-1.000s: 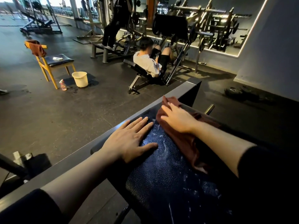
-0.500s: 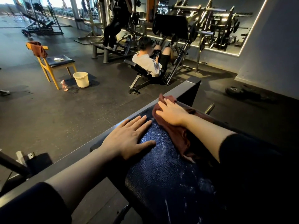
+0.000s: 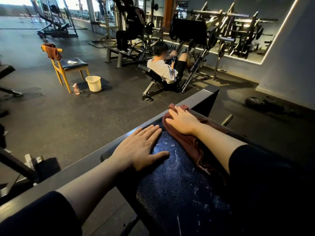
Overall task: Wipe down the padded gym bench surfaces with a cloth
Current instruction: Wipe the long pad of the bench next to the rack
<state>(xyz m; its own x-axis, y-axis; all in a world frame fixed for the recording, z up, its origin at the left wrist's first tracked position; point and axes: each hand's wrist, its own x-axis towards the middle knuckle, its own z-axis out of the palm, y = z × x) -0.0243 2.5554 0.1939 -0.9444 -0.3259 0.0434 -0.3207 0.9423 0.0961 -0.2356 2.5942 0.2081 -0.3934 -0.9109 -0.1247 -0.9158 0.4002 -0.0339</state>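
Right hand (image 3: 182, 122): fingers flat, pressed on the dark red cloth (image 3: 189, 142) at the far end of the dark blue pebbled padded bench (image 3: 175, 183). Left hand (image 3: 139, 145): spread flat, bracing on the pad's near-left edge (holding nothing). Wet streaks on the pad. Risk, judged: the cloth's loose tail, apparently bunched under the forearm, could drag and leave the far corner unwiped.

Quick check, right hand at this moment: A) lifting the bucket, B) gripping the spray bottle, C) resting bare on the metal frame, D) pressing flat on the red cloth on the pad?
D: the right hand lies with straight fingers on the red cloth, pressing it onto the blue pad.
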